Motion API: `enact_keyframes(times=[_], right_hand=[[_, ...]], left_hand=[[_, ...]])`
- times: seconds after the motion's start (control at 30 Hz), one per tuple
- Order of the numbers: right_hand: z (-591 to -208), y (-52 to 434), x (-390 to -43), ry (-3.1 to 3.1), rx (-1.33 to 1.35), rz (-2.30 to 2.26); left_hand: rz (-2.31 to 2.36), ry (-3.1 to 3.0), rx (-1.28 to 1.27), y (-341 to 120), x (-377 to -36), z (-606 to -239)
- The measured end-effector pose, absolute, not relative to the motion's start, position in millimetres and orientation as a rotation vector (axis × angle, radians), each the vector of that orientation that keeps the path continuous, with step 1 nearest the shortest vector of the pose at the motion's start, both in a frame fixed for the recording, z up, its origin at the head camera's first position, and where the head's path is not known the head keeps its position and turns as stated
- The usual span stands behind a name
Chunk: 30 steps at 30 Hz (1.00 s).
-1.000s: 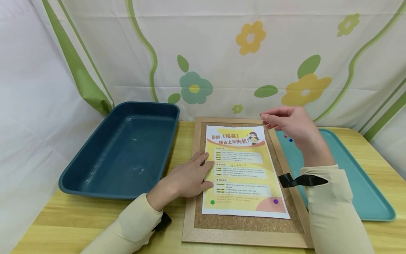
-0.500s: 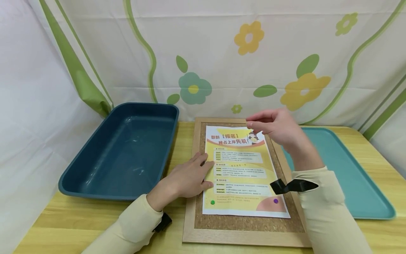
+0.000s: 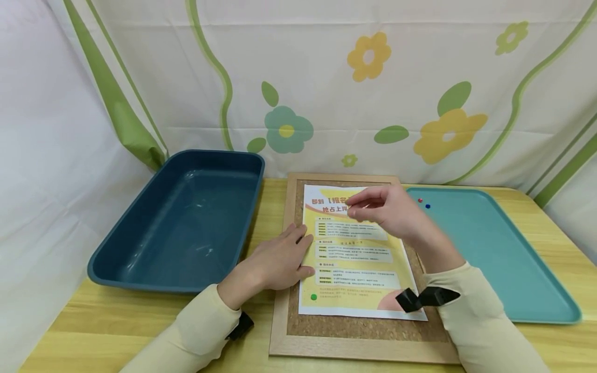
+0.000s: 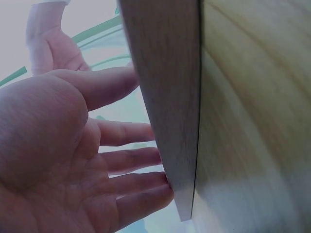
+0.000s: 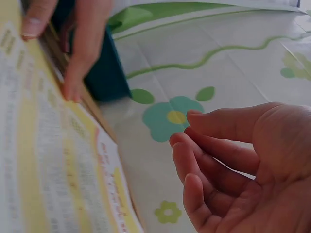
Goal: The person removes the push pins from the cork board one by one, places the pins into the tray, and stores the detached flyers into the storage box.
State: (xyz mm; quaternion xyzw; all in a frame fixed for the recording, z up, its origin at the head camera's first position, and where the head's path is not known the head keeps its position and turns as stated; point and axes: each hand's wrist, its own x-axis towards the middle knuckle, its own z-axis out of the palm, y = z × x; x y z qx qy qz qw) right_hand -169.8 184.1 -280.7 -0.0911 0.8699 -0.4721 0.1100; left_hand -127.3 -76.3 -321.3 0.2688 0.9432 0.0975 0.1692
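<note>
Flat and spread, our left hand (image 3: 275,261) presses the yellow poster (image 3: 354,254) onto the cork board (image 3: 359,331). Our right hand (image 3: 387,210) hovers above its red heading, fingertips pinched, maybe on a pin. Two pins (image 3: 424,203) lie in the teal tray (image 3: 513,259); the blue tub (image 3: 182,223) sits left.

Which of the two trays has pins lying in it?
The flat light teal tray on the right: a red pin and a blue pin lie near its far corner. The deep dark blue tub shows none.
</note>
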Motion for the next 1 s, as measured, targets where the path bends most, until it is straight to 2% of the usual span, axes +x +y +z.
enact_keyframes(times=[0.5,1.0], right_hand=[[-301.7,159.6,-139.4,2.298,-0.47,-1.393],[-321.7,137.1,-116.5,2.101,-0.497,-1.342]], left_hand=[[0.253,2.696,0.756,-74.8,-129.0,-322.5],[0.213,2.713,0.788,-76.3,-126.8,-318.5]])
